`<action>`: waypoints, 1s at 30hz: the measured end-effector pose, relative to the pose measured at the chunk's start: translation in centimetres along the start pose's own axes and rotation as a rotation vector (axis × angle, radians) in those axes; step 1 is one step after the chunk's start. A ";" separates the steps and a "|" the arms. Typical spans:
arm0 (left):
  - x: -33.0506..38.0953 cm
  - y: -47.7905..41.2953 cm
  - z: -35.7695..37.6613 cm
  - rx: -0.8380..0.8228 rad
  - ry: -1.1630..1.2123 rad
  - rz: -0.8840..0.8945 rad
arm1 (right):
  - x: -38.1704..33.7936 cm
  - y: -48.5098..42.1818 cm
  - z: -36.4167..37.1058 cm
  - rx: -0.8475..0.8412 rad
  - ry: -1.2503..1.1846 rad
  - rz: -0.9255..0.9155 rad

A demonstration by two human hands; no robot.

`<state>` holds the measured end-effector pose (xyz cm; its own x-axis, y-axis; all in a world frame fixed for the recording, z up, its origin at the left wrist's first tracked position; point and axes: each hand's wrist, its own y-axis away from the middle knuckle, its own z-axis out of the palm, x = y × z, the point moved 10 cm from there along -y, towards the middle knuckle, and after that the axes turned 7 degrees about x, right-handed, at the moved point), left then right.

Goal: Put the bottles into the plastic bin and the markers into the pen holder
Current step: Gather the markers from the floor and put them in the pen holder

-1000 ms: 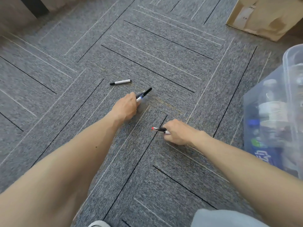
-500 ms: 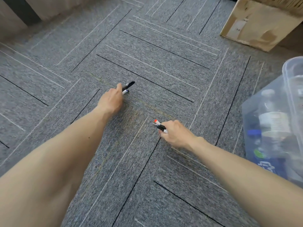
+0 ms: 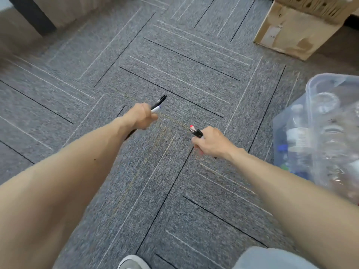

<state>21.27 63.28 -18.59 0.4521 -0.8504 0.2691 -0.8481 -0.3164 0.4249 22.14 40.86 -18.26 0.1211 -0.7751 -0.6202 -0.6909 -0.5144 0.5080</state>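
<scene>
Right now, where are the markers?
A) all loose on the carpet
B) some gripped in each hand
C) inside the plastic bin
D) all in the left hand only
B. The left hand is closed around markers whose ends stick out past its grip, and the right hand is closed on markers, one red-tipped; none lie loose on the carpet.

No text can be read: the labels on the clear plastic bottles [image 3: 299,138] and the brown cardboard box [image 3: 291,30] are blurred.
</scene>
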 end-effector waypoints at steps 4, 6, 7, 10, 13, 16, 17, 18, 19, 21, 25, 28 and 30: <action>5.1 5.8 -6.3 -0.027 0.407 -0.011 | -5.5 4.6 -7.0 0.070 -0.136 0.072; 8.6 9.6 -10.9 -0.036 0.690 -0.034 | -8.6 7.8 -10.8 0.046 -0.317 0.108; 10.5 11.5 -13.3 -0.048 0.796 -0.042 | -10.3 9.7 -12.9 0.031 -0.427 0.122; 17.1 17.4 -21.5 -0.068 0.922 -0.029 | -15.8 16.3 -20.6 0.048 -0.548 0.105; 24.4 22.7 -30.9 -0.015 0.948 0.032 | -20.9 23.3 -30.1 0.168 -0.556 0.086; 31.9 27.8 -39.9 0.014 0.974 0.050 | -24.8 30.6 -39.1 0.244 -0.572 0.101; 34.1 29.0 -42.4 0.023 0.982 0.063 | -25.8 32.8 -41.8 0.265 -0.588 0.097; 36.5 30.5 -45.0 0.036 0.977 0.057 | -26.6 35.4 -44.7 0.291 -0.600 0.105; 38.9 32.1 -47.4 0.045 0.988 0.042 | -27.4 37.9 -47.6 0.320 -0.611 0.110; 43.7 35.0 -51.6 0.040 1.014 0.035 | -28.6 42.8 -53.1 0.377 -0.632 0.114; 52.5 39.5 -58.6 0.012 1.030 0.078 | -30.1 50.6 -62.5 0.485 -0.682 0.135; 57.9 41.7 -62.2 0.020 1.032 0.117 | -29.9 55.2 -68.4 0.600 -0.679 0.175; 60.7 42.4 -63.8 0.041 1.029 0.146 | -29.1 57.4 -71.3 0.659 -0.704 0.205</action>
<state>30.38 25.03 70.94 0.3453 -0.1182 0.9310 -0.9134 -0.2702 0.3044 29.78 7.79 71.56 -0.3500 -0.3212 -0.8800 -0.9359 0.0789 0.3434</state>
